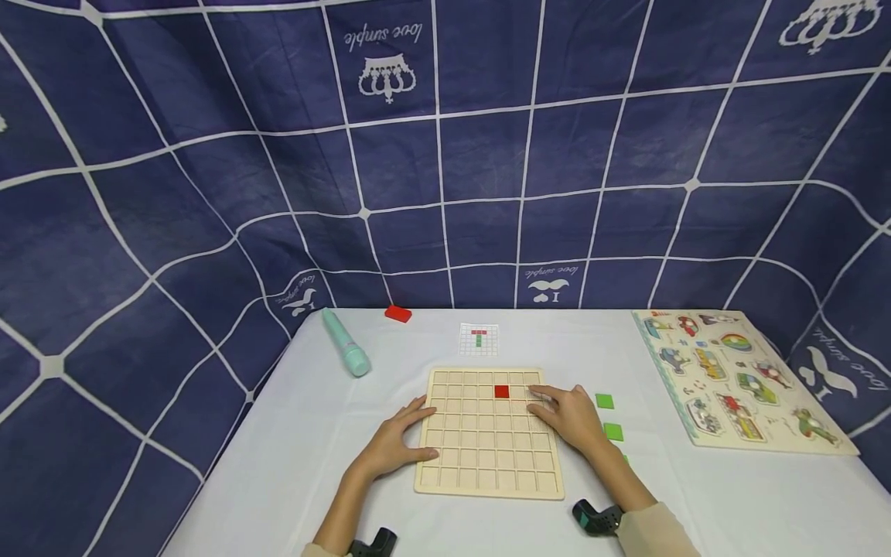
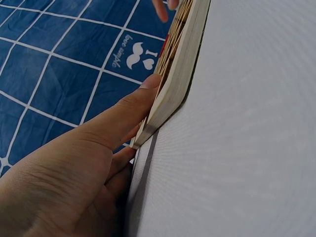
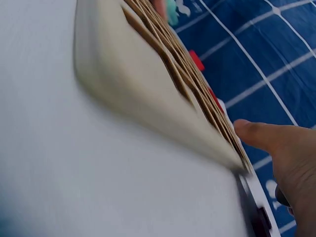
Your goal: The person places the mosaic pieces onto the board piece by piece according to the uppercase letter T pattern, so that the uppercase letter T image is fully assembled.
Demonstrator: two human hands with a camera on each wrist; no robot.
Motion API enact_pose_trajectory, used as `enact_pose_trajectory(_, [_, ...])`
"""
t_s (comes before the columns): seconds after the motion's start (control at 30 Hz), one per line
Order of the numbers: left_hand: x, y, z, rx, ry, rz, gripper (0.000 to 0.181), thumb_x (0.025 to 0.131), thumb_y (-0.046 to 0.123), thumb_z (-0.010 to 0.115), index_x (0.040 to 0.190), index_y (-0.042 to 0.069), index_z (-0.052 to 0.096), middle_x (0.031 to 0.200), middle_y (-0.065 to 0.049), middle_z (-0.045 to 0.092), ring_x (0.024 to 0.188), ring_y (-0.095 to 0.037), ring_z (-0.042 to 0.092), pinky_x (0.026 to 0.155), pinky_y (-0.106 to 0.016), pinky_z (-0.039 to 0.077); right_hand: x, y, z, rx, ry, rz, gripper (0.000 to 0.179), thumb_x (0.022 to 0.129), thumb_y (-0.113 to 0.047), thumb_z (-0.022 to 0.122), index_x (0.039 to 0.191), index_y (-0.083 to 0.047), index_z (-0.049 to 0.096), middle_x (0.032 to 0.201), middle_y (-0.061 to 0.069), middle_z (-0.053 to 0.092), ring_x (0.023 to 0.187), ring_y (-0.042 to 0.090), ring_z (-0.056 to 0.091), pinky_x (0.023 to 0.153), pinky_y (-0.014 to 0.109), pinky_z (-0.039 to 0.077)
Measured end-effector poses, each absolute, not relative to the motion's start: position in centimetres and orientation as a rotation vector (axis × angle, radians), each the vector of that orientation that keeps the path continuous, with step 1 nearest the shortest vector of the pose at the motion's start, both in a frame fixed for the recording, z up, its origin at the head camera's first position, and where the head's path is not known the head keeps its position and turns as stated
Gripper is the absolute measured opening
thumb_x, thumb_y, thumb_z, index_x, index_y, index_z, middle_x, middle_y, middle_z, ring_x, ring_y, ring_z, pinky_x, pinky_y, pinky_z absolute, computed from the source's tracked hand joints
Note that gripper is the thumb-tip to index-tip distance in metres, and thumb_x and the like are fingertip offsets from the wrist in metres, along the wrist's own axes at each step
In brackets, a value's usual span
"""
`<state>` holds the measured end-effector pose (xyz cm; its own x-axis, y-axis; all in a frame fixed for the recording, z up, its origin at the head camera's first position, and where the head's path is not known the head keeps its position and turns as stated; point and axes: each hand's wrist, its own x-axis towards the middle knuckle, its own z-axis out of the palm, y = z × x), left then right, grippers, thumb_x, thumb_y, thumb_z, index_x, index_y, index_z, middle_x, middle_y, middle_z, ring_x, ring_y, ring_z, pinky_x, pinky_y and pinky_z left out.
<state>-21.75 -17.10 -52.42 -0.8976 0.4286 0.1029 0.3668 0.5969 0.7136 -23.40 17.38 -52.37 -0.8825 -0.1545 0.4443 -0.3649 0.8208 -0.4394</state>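
Note:
A pale wooden grid board [image 1: 487, 464] lies on the white table, with one red square tile [image 1: 501, 391] in a cell of its second row. At the board's left edge rests my left hand [image 1: 391, 443], its thumb and fingers spread apart and touching the rim. The left wrist view shows the left thumb [image 2: 140, 94] on the board's top edge. My right hand [image 1: 576, 414] is at the upper right edge, holding nothing visible; contact with the board is unclear. Two green square tiles [image 1: 605, 401] and part of a third lie beside the right forearm.
Behind the board lies a card [image 1: 479, 340] printed with a red-and-green T on a grid. Farther back are a red piece [image 1: 398, 313] and a mint-green tube-shaped object [image 1: 346, 344]. A picture puzzle board [image 1: 741, 379] lies at the right. Dark blue checked cloth [image 1: 487, 155] hangs behind.

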Motion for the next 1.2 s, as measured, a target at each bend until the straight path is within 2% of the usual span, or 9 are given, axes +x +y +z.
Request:
enact_pose_trajectory(0.1, [-21.7, -17.2, -52.4, 0.684, 2.738, 1.191, 0.076, 0.068, 0.049, 0.077, 0.132, 0.016, 0.052, 0.147, -0.004, 0.031, 0.136, -0.029, 0.022, 0.104, -0.054, 0.027, -23.1, 19.2, -52.4, 0.379, -2.638, 0.72, 0.038, 0.075, -0.037, 0.075, 0.106, -0.015, 0.071, 0.043, -0.012, 0.033, 0.043, 0.007, 0.022, 0.057, 0.028, 0.025])
enact_pose_trajectory(0.17, [-21.7, -17.3, -52.3, 0.683, 2.737, 1.193, 0.076, 0.068, 0.049, 0.077, 0.132, 0.016, 0.052, 0.148, -0.004, 0.031, 0.136, -0.029, 0.022, 0.104, -0.054, 0.027, -22.9, 20.5, -52.3, 0.359, -2.642, 0.71, 0.039, 0.074, -0.036, 0.077, 0.106, -0.015, 0.071, 0.043, -0.012, 0.029, 0.042, 0.007, 0.022, 0.057, 0.029, 0.023])
enact_pose_trajectory(0.43, [-21.6, -17.5, -52.2, 0.672, 2.726, 1.201, 0.075, 0.068, 0.048, 0.077, 0.132, 0.017, 0.051, 0.148, -0.004, 0.03, 0.136, -0.03, 0.022, 0.104, -0.054, 0.026, -22.3, 23.3, -52.1, 0.228, -2.661, 0.751, 0.041, 0.072, -0.033, 0.078, 0.107, -0.012, 0.07, 0.044, -0.008, 0.031, 0.042, 0.011, 0.025, 0.057, 0.03, 0.022])
enact_pose_trajectory(0.73, [-21.7, -17.4, -52.3, 0.676, 2.73, 1.205, 0.076, 0.068, 0.047, 0.078, 0.132, 0.017, 0.052, 0.147, -0.005, 0.031, 0.136, -0.029, 0.022, 0.104, -0.054, 0.026, -22.3, 23.7, -52.1, 0.246, -2.659, 0.745, 0.042, 0.071, -0.035, 0.079, 0.106, -0.012, 0.071, 0.044, -0.009, 0.03, 0.041, 0.009, 0.024, 0.056, 0.029, 0.021])
enact_pose_trajectory(1.2, [-21.6, -17.1, -52.3, 0.664, 2.729, 1.204, 0.076, 0.067, 0.047, 0.078, 0.132, 0.017, 0.052, 0.147, -0.004, 0.031, 0.137, -0.028, 0.022, 0.104, -0.054, 0.027, -22.3, 24.0, -52.4, 0.188, -2.767, 0.733, 0.049, 0.071, -0.039, 0.078, 0.107, -0.008, 0.07, 0.045, -0.005, 0.033, 0.044, 0.013, 0.029, 0.057, 0.031, 0.022])
